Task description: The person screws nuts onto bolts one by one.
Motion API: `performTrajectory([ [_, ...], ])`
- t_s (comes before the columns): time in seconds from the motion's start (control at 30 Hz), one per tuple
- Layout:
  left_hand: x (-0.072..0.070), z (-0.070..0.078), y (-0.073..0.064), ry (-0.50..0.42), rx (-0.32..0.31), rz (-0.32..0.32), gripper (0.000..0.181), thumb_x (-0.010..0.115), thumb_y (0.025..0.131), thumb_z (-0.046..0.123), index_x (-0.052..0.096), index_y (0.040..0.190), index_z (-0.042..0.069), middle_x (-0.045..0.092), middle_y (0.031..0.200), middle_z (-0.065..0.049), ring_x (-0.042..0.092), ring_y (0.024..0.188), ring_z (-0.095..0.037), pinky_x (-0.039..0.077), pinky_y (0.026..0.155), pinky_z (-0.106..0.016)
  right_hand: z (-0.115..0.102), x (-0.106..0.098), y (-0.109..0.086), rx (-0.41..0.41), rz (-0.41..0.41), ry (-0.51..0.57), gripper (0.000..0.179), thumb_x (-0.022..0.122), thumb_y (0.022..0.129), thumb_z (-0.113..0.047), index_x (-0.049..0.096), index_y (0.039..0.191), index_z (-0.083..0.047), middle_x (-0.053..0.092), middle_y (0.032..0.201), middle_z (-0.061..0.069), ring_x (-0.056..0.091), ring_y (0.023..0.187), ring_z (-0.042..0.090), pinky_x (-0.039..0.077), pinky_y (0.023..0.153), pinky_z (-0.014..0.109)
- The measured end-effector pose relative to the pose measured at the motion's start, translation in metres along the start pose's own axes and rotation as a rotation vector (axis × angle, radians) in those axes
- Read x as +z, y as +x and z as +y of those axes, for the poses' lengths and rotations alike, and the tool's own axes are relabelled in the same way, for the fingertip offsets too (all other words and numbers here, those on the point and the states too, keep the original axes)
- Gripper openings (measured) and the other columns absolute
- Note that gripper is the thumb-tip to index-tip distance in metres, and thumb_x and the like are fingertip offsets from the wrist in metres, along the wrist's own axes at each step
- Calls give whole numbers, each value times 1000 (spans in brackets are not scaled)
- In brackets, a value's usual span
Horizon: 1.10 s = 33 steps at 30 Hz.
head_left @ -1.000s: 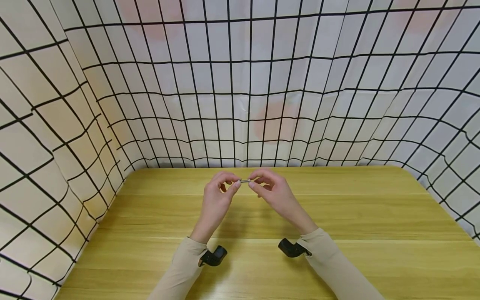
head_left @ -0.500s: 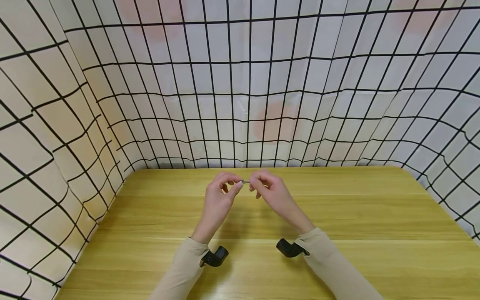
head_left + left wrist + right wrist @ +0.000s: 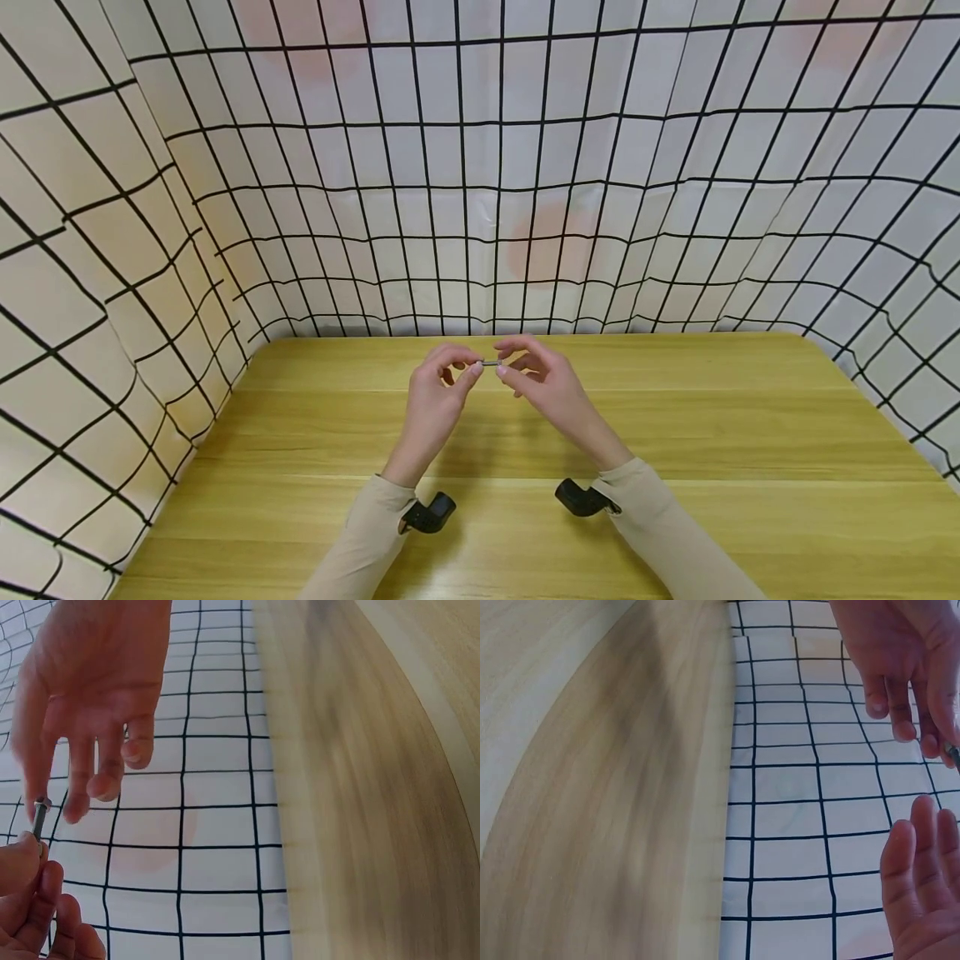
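Note:
Above the table I see a small silver bolt [image 3: 491,363] held level between the two hands. My left hand [image 3: 437,393] pinches its left part between thumb and index finger. At the bolt's right end my right hand [image 3: 551,385] has its thumb at the end, with the index finger lifted off above. In the left wrist view the bolt [image 3: 39,819] shows a wider hex piece at that end; head or nut, I cannot tell. Only a bit of the bolt [image 3: 952,752] shows at the edge of the right wrist view, with the right fingers [image 3: 924,859] loosely extended.
Under the hands lies a wood-grain table [image 3: 712,417]. White sheeting with a black grid [image 3: 420,208] stands behind the table and along both sides. A black wrist camera [image 3: 431,512] sits on the left sleeve, another camera [image 3: 581,497] on the right one.
The right hand's fingers and thumb closed over the bolt's end half a second ago; now they have spread, the index finger lifting away. The left hand has stayed nearly still with its pinch.

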<state>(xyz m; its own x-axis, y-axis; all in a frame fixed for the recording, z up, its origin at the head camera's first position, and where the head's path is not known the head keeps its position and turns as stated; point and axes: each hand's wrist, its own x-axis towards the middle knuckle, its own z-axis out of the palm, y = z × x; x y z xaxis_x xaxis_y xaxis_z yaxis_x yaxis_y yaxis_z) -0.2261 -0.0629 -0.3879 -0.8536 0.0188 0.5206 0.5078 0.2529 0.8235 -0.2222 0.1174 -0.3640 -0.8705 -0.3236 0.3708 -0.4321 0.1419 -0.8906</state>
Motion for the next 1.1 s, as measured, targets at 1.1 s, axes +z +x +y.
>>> performTrajectory([
  [1.1, 0, 13, -1, -37, 0, -32, 5, 70, 90, 3, 72, 94, 1, 67, 99, -12, 54, 93, -37, 38, 73, -44, 6, -1, 3, -14, 25, 5, 17, 58, 100, -12, 70, 90, -5, 63, 104, 7, 56, 92, 24, 51, 73, 49],
])
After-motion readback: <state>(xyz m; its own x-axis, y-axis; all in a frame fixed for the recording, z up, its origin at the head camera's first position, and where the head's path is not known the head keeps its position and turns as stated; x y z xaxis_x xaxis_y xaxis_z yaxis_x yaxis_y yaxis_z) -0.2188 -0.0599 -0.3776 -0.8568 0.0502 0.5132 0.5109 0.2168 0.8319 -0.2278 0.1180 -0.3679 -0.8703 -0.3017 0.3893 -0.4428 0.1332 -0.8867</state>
